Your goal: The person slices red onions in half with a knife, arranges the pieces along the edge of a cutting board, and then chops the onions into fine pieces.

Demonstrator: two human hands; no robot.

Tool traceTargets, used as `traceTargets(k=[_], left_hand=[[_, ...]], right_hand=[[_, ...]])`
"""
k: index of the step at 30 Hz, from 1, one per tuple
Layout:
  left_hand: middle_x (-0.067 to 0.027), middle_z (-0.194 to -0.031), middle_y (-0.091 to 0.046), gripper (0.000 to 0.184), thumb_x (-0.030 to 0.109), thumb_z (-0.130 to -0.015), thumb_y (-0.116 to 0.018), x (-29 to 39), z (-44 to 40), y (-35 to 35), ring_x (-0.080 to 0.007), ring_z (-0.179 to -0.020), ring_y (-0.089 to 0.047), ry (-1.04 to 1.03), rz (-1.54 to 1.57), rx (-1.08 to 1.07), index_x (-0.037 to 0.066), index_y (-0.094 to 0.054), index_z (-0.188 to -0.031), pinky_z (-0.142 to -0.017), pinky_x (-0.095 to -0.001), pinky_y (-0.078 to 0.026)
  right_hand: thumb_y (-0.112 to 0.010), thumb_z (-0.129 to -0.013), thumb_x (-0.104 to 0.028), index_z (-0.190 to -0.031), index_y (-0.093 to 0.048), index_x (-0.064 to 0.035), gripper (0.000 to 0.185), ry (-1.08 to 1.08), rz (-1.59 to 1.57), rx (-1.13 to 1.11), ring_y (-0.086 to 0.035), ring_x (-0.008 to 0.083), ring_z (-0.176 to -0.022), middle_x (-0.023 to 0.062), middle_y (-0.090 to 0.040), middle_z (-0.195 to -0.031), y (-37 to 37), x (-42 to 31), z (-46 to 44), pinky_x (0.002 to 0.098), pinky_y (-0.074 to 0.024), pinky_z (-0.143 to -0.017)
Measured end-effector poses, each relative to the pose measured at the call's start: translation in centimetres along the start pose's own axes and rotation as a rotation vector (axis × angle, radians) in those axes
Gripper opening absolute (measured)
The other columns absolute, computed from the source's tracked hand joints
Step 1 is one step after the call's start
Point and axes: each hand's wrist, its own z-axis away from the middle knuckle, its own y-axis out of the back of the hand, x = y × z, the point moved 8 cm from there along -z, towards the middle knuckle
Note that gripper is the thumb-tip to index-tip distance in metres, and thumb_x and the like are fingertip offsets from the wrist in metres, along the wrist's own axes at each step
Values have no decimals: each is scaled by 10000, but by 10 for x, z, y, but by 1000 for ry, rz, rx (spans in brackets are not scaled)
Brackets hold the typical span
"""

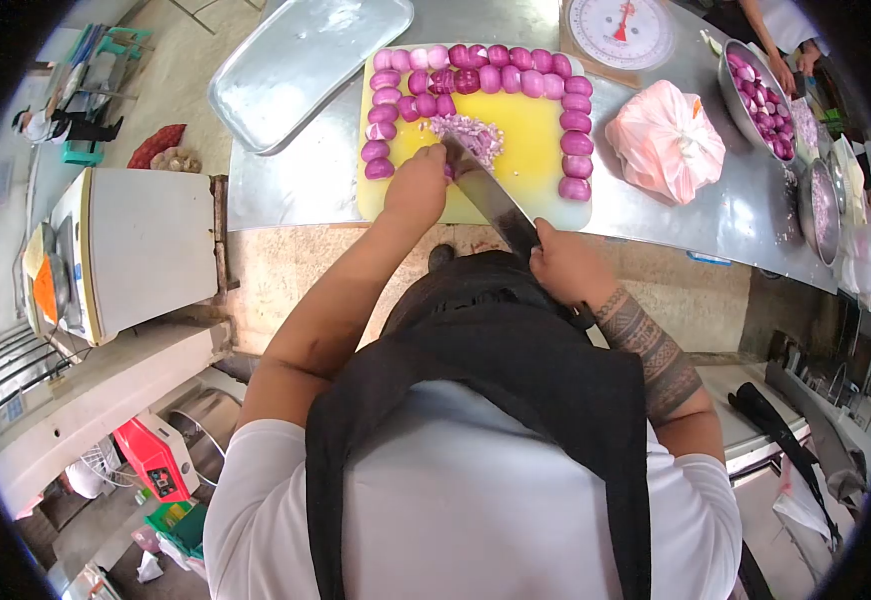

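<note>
My right hand (571,265) is wrapped round the handle of a large kitchen knife (494,200), whose broad blade slants up and left over the yellow cutting board (536,135). Near the board's lower left, the curled fingers of my left hand (421,185) press on a piece of red onion (448,170) beside the blade tip, mostly hidden by hand and blade. A small heap of chopped onion (478,138) lies just past the tip. Peeled red onions (577,143) line the board's left, far and right edges, doubled along the far side.
Left of the board lies a metal tray (301,65). To the right are a tied plastic bag (666,145), a dial scale (621,30), a bowl of onions (756,100) and a bowl of chopped onion (821,210). Another person's hands (796,70) are at the far right.
</note>
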Motion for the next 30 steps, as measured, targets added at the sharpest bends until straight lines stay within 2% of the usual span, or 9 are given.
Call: traceTargets(k=[5,6,10,15,18,21,30], left_hand=[[-220,-1074,-657,274,149,-892,-745,8,-2,11,-438,-1020,-660,-34,-4,29,45,-635,-1120,-872,-529,-535],[-220,-1066,-658,276,156,-892,-748,7,-2,13,-442,-1011,-662,-29,5,50,50,-648,-1126,-870,-530,-536],[-223,-1048,-676,309,163,-892,-753,-1,-4,2,-444,-998,-671,-3,10,28,48,-671,-1168,-873,-526,-538],[-238,-1046,-705,253,167,-899,-753,-8,-7,-7,-439,-1006,-682,19,81,72,14,-679,-1087,-869,-523,-541],[-238,-1043,-710,241,171,-903,-754,-9,-6,-4,-436,-1005,-686,50,80,82,-6,-683,-1050,-866,-525,-542],[-238,-1038,-713,237,165,-904,-753,-8,-5,-4,-437,-1005,-689,60,100,71,-16,-685,-1040,-867,-529,-543],[-255,-1032,-686,220,143,-908,-723,-11,-2,-6,-457,-985,-669,36,116,69,-15,-640,-1037,-865,-548,-527]], right_hand=[[-586,-982,-166,-1186,-543,21,280,72,-122,135,-659,525,-931,307,-683,-947,6,25,-3,577,-525,-820],[-588,-982,-160,-1158,-533,17,255,12,-119,148,-657,526,-924,311,-678,-923,7,25,0,573,-526,-798],[-579,-980,-155,-1131,-531,-7,217,-8,57,113,-690,499,-863,278,-699,-885,13,9,5,592,-538,-770],[-525,-985,-134,-1132,-543,-26,183,-56,205,48,-721,475,-817,249,-723,-855,5,-2,6,604,-554,-736],[-536,-980,-133,-1138,-545,-24,193,7,139,114,-723,473,-824,257,-721,-856,14,-10,10,596,-556,-731],[-547,-971,-122,-1135,-545,-17,195,-13,203,57,-725,466,-808,251,-720,-839,3,-6,6,589,-558,-721],[-551,-965,-124,-1138,-552,-10,207,-1,207,107,-724,466,-798,251,-717,-815,10,-17,9,590,-560,-714]])
